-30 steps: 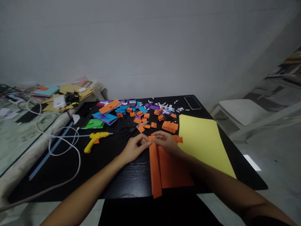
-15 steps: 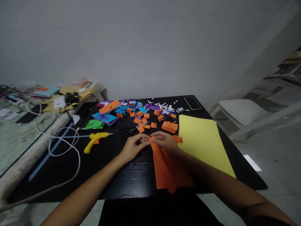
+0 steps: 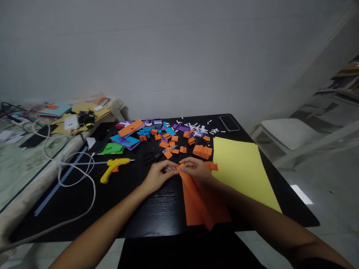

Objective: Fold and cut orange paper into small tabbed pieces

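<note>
Near the table's front edge lies orange paper (image 3: 193,205), with a folded strip on top whose upper end is between my hands. My left hand (image 3: 161,173) pinches the tip of that strip from the left. From the right, my right hand (image 3: 196,169) grips the same end, thumb on top; its forearm covers part of the paper. Small folded orange pieces (image 3: 202,151) are stacked just beyond my right hand, and more lie scattered behind. Scissors (image 3: 151,157) with dark handles rest beyond my left hand.
A yellow glue gun (image 3: 113,168) and a white cable (image 3: 94,194) lie at left. Yellow sheets (image 3: 244,168) are at right, below a phone (image 3: 229,123). Blue folded paper (image 3: 126,141), green paper (image 3: 112,148) and white scraps (image 3: 200,129) lie toward the back. A white stool (image 3: 288,132) stands right.
The folded orange strip's lower end has shifted slightly to the right. Both hands stay almost in place at its upper end.
</note>
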`<action>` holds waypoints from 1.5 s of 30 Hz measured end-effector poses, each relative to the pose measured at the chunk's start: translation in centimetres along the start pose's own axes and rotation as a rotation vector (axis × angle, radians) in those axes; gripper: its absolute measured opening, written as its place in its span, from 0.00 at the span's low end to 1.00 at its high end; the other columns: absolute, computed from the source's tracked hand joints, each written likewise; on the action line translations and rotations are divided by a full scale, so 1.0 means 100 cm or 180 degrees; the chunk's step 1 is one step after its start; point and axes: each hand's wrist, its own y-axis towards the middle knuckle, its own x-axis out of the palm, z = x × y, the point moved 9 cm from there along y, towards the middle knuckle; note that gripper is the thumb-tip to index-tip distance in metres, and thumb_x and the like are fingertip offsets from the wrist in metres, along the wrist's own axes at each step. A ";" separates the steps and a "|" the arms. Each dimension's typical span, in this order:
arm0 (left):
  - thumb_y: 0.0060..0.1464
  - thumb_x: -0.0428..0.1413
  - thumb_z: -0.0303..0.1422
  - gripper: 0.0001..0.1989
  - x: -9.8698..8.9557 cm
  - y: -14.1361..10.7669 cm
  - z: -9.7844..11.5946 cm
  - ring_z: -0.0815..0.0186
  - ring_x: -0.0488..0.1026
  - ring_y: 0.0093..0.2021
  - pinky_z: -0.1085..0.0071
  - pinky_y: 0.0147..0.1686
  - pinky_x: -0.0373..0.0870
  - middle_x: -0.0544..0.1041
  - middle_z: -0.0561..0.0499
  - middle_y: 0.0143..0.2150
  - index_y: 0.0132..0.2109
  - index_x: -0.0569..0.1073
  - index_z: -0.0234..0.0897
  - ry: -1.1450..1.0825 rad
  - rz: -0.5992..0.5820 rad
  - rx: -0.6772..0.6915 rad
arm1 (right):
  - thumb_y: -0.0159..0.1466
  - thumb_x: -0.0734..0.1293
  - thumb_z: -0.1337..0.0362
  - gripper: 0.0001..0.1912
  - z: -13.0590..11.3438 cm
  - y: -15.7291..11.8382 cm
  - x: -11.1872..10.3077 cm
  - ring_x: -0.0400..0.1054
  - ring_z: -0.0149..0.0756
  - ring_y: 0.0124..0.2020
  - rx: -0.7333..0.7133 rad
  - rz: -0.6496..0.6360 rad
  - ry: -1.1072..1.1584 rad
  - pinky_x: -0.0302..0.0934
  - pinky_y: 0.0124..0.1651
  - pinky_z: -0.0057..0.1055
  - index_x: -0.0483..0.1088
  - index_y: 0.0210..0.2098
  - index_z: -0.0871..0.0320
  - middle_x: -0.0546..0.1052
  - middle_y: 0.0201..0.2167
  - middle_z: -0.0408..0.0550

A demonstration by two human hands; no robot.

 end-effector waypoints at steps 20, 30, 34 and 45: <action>0.53 0.69 0.40 0.15 0.001 -0.001 -0.003 0.65 0.80 0.34 0.72 0.36 0.74 0.85 0.49 0.35 0.43 0.84 0.36 0.0034 -0.0068 -0.0091 | 0.53 0.79 0.56 0.18 -0.001 -0.002 0.003 0.77 0.37 0.34 0.0005 -0.0010 0.0042 0.70 0.43 0.37 0.78 0.40 0.55 0.81 0.30 0.43; 0.53 0.68 0.43 0.17 0.002 0.000 -0.003 0.64 0.80 0.35 0.70 0.37 0.75 0.85 0.47 0.36 0.44 0.84 0.36 0.0101 -0.0125 -0.0081 | 0.53 0.79 0.55 0.19 0.000 0.000 0.003 0.76 0.36 0.33 0.0003 -0.0072 0.0028 0.70 0.42 0.36 0.77 0.40 0.56 0.80 0.29 0.43; 0.54 0.68 0.44 0.17 0.002 -0.001 -0.001 0.64 0.80 0.34 0.70 0.36 0.75 0.86 0.47 0.36 0.44 0.84 0.36 0.0139 -0.0157 -0.0075 | 0.53 0.80 0.55 0.19 0.000 -0.001 0.004 0.77 0.36 0.34 0.0018 -0.0082 0.0058 0.70 0.43 0.36 0.77 0.39 0.56 0.81 0.30 0.43; 0.54 0.68 0.41 0.15 0.002 -0.002 -0.003 0.65 0.79 0.33 0.71 0.35 0.73 0.85 0.48 0.36 0.44 0.84 0.36 0.0151 -0.0155 -0.0091 | 0.52 0.79 0.54 0.18 -0.002 -0.002 0.004 0.77 0.37 0.34 0.0031 -0.0071 0.0000 0.70 0.43 0.37 0.77 0.39 0.55 0.81 0.30 0.44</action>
